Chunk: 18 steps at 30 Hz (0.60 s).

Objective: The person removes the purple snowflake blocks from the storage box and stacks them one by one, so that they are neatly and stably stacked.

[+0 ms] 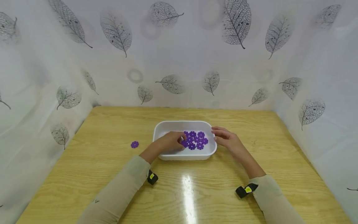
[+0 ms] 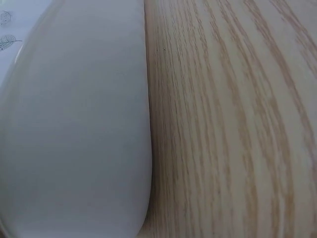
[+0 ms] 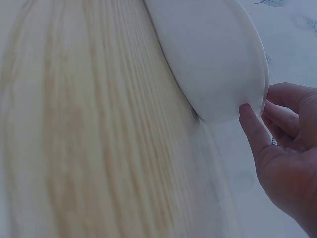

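Note:
A white plastic tray (image 1: pixel 184 157) with rounded corners holds several purple flower-shaped discs (image 1: pixel 199 146) lying in its right half. My left hand (image 1: pixel 170 141) reaches over the near left side into the tray, thumb and forefinger curled about the leftmost disc; its other fingers are mostly hidden. At the right end, my right hand (image 1: pixel 227 138) holds the rim. In the right wrist view its thumb (image 3: pixel 250 124) presses the outer wall while the other fingers lie along the rim. The left wrist view shows the tray's outer wall (image 2: pixel 84 119), not the hand.
One more purple disc (image 1: pixel 135 144) lies on the wooden table (image 1: pixel 112 124), left of the tray. Behind and at both sides hangs a pale leaf-print curtain (image 1: pixel 181 62). Black wrist cameras (image 1: pixel 152 177) sit under both sleeves, close over the table.

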Tool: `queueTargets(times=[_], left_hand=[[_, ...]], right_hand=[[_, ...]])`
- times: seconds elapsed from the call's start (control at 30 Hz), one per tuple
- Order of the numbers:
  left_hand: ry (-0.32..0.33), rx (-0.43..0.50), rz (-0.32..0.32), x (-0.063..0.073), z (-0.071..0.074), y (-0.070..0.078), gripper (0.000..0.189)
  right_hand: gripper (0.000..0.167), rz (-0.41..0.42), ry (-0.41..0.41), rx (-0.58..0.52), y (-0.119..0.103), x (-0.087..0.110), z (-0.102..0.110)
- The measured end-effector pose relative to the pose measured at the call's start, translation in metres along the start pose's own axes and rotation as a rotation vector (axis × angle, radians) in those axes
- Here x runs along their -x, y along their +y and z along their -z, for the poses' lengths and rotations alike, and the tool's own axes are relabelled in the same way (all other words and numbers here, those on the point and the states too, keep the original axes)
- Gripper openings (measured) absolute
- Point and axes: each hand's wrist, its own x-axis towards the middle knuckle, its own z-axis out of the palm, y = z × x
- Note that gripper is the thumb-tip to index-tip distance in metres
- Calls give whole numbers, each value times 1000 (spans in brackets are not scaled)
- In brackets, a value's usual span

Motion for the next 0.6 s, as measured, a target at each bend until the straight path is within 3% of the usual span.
queueTargets(times=[0.27,0.6], left_hand=[[31,48,-27,1,4,3,32],[165,81,-36,3,21,5,37]], right_hand=[[43,-2,-3,6,-3,0,0],[43,11,-7,2,-3,2,0]])
